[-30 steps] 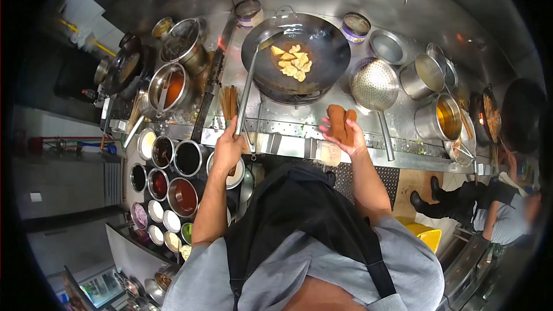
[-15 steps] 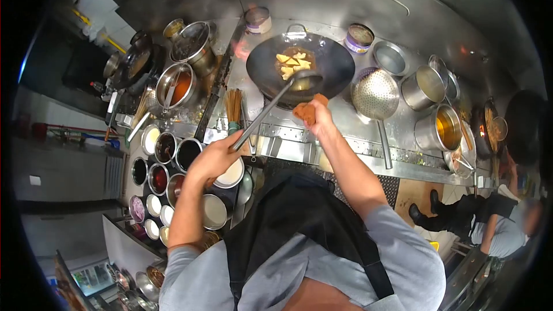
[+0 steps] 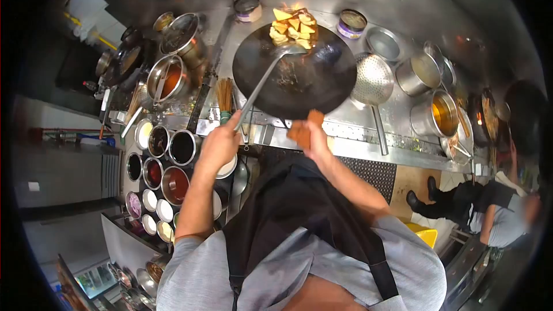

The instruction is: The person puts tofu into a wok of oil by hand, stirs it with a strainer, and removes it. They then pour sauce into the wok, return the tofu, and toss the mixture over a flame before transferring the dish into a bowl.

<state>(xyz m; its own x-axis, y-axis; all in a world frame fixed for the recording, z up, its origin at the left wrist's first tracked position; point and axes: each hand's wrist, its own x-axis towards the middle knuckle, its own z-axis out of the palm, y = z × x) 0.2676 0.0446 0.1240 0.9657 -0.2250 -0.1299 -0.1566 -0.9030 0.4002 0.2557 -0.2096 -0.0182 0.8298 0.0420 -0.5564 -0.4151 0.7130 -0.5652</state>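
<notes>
My left hand (image 3: 220,145) is closed round the handle of a metal ladle (image 3: 262,83), whose bowl lies in the upper part of a dark wok (image 3: 294,95). Just above the ladle bowl, yellow wedge-shaped food pieces (image 3: 294,26) are bunched at the wok's far edge. My right hand (image 3: 317,141) grips an orange-brown cloth (image 3: 302,132) at the near edge of the wok; the cloth hides what is under it. The wok is tilted, its inside turned toward me.
To the wok's right are a perforated strainer (image 3: 373,80), a metal bowl (image 3: 383,44) and a pot of yellow liquid (image 3: 435,114). A bamboo brush (image 3: 224,97) and several sauce containers (image 3: 175,184) are at the left. Another person (image 3: 495,213) is at the far right.
The wok has tipped and come nearer me. The food has moved up to its far edge, and the ladle bowl has shifted upward. My right hand and the cloth are lower.
</notes>
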